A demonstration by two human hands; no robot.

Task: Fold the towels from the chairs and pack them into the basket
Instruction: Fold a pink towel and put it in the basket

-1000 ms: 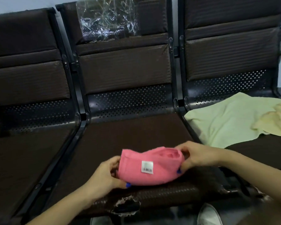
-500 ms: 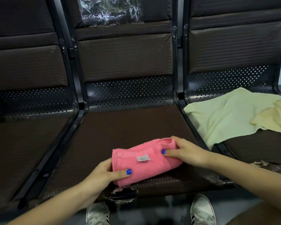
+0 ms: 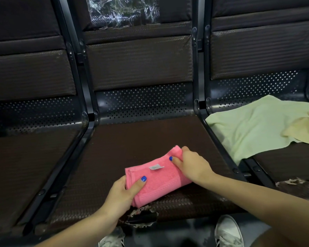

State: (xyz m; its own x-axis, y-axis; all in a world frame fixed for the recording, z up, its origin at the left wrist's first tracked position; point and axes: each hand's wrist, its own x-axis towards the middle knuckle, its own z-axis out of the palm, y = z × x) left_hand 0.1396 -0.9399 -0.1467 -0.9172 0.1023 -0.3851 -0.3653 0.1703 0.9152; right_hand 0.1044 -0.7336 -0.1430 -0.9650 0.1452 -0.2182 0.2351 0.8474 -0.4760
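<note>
Pink towel (image 3: 157,177) lies folded on the middle chair (image 3: 132,139), left hand (image 3: 121,195) and right hand (image 3: 193,164) gripping its ends; packing comes next, though no basket shows

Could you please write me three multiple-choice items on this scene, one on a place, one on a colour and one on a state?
1. Where does the pink towel lie?
A. on the middle seat
B. on the floor
C. on a seat back

2. What colour is the spread towel on the right seat?
A. blue
B. pale green
C. black

3. What is the left hand doing?
A. hanging idle
B. pointing upward
C. holding the pink towel's end

Answers: 1 A, it rests near the seat's front edge; 2 B, it is light green beside a yellowish towel; 3 C, its thumb lies over the folded towel, while the right hand keeps a grip on the far end.
</note>
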